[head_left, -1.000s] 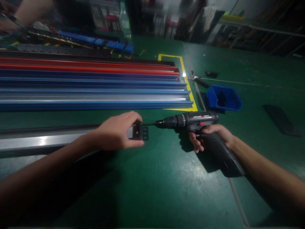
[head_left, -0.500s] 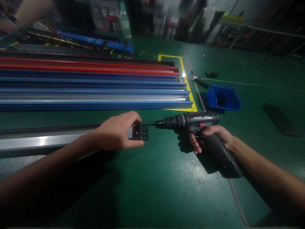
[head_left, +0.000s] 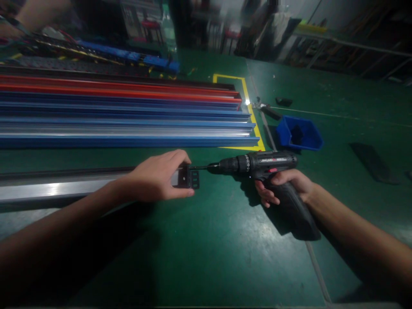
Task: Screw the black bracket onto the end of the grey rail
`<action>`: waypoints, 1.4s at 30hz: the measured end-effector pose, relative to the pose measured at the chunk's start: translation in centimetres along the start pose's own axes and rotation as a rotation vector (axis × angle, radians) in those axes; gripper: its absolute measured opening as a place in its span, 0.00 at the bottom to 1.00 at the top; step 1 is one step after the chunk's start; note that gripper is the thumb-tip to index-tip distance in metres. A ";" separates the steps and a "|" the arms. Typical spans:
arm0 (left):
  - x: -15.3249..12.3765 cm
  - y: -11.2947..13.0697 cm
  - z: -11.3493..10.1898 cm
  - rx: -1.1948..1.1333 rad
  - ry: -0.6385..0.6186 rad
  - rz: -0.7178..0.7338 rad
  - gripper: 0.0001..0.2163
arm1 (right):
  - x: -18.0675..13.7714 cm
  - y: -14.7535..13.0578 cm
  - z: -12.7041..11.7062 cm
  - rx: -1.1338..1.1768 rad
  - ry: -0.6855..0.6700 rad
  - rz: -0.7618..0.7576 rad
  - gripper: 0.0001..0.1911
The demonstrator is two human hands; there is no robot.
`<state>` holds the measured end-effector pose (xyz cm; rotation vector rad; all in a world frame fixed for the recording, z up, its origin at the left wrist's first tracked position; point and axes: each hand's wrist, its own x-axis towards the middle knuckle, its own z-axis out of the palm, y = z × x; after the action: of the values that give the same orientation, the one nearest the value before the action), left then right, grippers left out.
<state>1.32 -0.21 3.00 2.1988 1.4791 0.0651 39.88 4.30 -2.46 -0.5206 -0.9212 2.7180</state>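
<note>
My left hand [head_left: 161,176] is closed around the end of a long silvery metal profile [head_left: 64,184], where a black end bracket [head_left: 195,179] with slots sits. My thumb and fingers press the bracket from both sides. In my right hand [head_left: 289,184] is a black cordless drill [head_left: 270,161], gripped by its handle and pointing left. Its long thin bit [head_left: 201,167] reaches the upper part of the bracket. The exact spot where the tip meets the bracket is hard to make out.
Blue profiles [head_left: 128,141] and red profiles [head_left: 128,88] lie behind, near yellow floor tape [head_left: 247,92]. At right are a blue bin [head_left: 310,133] with dark contents, pliers [head_left: 270,111] and a dark flat object [head_left: 373,161]. Another person's arm [head_left: 35,19] shows at upper left.
My hands hold nearly the same pose, with the drill bit still at the bracket. The drill's handle end has shifted slightly left, and the view has moved a little.
</note>
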 end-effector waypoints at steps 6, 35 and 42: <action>0.0 0.0 -0.1 0.007 0.001 0.013 0.30 | -0.1 0.0 0.1 -0.009 0.010 -0.009 0.16; -0.1 0.1 -0.1 -0.006 0.016 0.004 0.30 | 0.0 0.1 -0.3 0.000 -0.033 0.004 0.18; -0.2 0.2 -0.2 -0.006 0.003 0.002 0.30 | 0.0 0.0 -0.2 -0.012 0.004 0.017 0.18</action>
<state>1.35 -0.38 3.29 2.1968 1.4761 0.0730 40.01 4.40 -2.61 -0.5387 -0.9366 2.7268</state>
